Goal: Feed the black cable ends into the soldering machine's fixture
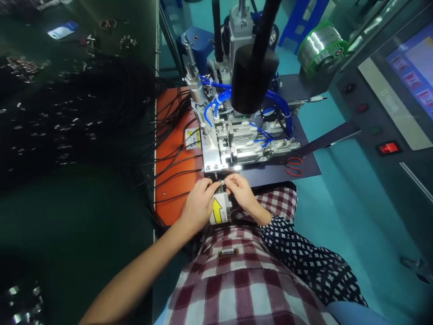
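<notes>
My left hand (202,198) is closed in a pinch at the front end of the machine (237,144), just above a white label with a yellow arrow (218,212). Close against it from the right, my right hand (240,190) also pinches. Between the fingertips shows a small metallic piece (222,182), too small to name. Which hand grips it, or whether both do, cannot be made out. Thin black cables (176,177) run over the orange plate (172,212) to the left of my left hand.
Red-handled pliers (294,167) lie on the dark board right of the machine. A green solder wire spool (321,47) hangs at the upper right. A control panel with a red switch (388,148) stands at right. The dark left table holds a black cable bundle (101,90).
</notes>
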`<state>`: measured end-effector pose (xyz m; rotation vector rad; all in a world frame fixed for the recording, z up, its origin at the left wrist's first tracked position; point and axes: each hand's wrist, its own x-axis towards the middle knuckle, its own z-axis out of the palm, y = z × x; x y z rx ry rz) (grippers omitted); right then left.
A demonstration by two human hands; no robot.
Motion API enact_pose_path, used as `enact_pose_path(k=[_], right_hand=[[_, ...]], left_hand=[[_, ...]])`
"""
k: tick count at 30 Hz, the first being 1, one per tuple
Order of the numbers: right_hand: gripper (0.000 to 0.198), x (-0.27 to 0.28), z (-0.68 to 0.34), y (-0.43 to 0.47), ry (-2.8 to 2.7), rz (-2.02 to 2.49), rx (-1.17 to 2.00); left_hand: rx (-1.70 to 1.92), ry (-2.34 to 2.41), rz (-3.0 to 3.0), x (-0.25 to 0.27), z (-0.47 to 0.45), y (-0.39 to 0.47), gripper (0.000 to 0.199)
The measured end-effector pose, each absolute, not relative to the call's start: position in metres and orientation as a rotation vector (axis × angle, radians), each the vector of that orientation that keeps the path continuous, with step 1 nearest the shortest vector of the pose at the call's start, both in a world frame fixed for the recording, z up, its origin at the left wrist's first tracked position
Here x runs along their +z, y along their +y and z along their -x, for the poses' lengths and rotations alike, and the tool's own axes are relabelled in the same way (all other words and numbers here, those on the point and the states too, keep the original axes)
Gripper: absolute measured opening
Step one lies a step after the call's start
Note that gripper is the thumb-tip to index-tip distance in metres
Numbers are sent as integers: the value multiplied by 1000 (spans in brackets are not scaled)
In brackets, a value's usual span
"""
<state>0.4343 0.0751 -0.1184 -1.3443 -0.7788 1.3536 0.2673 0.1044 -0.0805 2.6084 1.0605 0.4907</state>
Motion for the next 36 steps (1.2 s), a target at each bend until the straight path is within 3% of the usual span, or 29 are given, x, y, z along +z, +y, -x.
enact_pose_path(k=[3, 8, 18, 28, 33, 36], right_hand=[[27, -120, -436, 75, -793, 1346, 1363], [29, -118, -437, 75, -814, 1354, 1352], [39, -122, -446, 70, -704, 1411, 1311], [32, -126, -467, 47, -686, 1485, 1207], [32, -121, -475, 43, -689, 1500, 1214], [30, -111, -482, 37, -648, 1508, 1221]], left_hand=[[588, 1185, -2500, -82, -242, 96, 42], [350, 1362, -2644, -83, -208, 81, 48], [272, 1364, -2786, -85, -207, 85, 47], [241, 1424, -2688, -79, -229, 125, 45], [329, 1191, -2615, -55, -214, 161, 41], [133, 960, -2774, -35, -178, 158, 36]])
